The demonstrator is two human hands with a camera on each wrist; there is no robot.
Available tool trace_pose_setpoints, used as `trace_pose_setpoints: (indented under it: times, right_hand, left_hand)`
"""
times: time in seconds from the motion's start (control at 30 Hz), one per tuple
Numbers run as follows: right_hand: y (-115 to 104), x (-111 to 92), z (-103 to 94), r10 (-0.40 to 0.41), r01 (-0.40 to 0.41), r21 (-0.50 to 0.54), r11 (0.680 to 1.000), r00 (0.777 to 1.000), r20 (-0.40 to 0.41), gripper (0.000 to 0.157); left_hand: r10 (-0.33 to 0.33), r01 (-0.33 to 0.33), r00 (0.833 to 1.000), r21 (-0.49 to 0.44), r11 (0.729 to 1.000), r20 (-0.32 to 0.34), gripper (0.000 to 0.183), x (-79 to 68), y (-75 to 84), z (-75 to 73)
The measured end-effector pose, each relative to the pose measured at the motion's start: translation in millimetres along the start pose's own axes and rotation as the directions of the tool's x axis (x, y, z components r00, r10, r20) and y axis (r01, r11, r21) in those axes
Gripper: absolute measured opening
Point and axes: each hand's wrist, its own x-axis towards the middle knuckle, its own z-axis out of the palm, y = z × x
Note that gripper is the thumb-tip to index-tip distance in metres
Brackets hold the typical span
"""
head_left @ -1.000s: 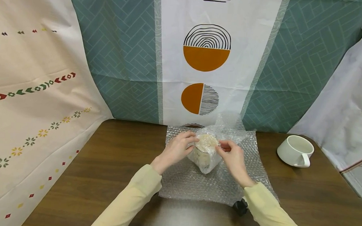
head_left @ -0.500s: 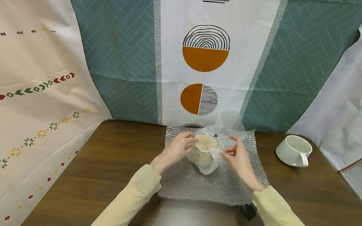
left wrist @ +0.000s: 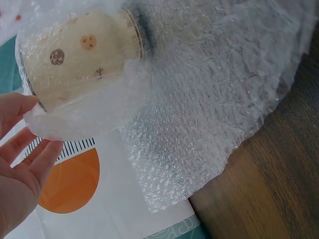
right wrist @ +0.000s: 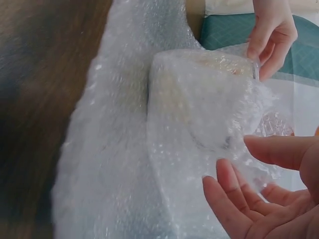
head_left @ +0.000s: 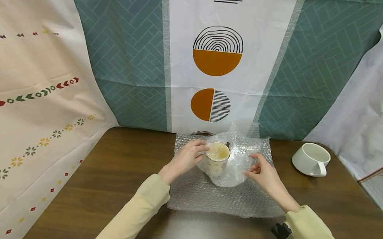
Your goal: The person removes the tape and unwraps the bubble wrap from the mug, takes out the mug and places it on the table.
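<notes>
A cream cup [head_left: 220, 153] with a dark rim stands in the middle of a bubble wrap sheet [head_left: 213, 201], its mouth uncovered. In the left wrist view the cup [left wrist: 84, 55] shows small brown and orange prints on its side, partly veiled by the wrap. My left hand [head_left: 189, 154] pinches wrap at the cup's rim between thumb and fingers. To the cup's right, my right hand [head_left: 264, 174] hovers with thumb and fingers spread apart. A loose flap of wrap [head_left: 236, 171] spreads between the cup and this hand.
A white mug [head_left: 311, 159] with its handle toward the front stands at the right of the brown wooden table [head_left: 123, 163]. Behind hangs a green and white patterned cloth [head_left: 132, 57]. A dark object [head_left: 281, 231] is beside my right cuff.
My right hand has moved right and toward the front, drawing the wrap off the cup's top and then parting from it. The left hand stays in place.
</notes>
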Motion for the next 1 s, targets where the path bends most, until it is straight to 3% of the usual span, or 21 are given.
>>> trace_pose_setpoints:
  times: [0.27,0.5,0.67,0.83,1.0]
  right_hand:
    - [11,-9,-12.6,0.06,-0.055,-0.059,0.997,0.994,0.093,0.048]
    - [26,-8,-25.9,0.064,-0.042,-0.103,0.994,0.973,0.22,0.04]
    - [35,-6,-33.8,0.132,-0.12,-0.057,0.991,0.917,0.376,0.026]
    - [46,-4,-38.4,0.188,-0.211,-0.011,0.977,0.847,0.497,0.032]
    - [57,-4,-39.0,0.166,-0.208,0.023,0.978,0.837,0.521,0.037]
  left_hand:
    - [0.001,-0.001,1.0,-0.007,1.0,0.0,0.026,-0.1,0.4,-0.1]
    - [0.001,-0.001,1.0,-0.011,1.0,0.005,0.026,0.4,-0.6,-0.1]
    - [0.008,-0.008,1.0,-0.008,1.0,0.01,0.025,0.7,-0.9,-0.6]
    - [0.005,-0.004,1.0,-0.012,1.0,0.016,0.025,0.2,-0.9,-1.0]
    - [0.004,-0.004,1.0,-0.012,1.0,0.017,0.026,0.1,-1.2,-0.8]
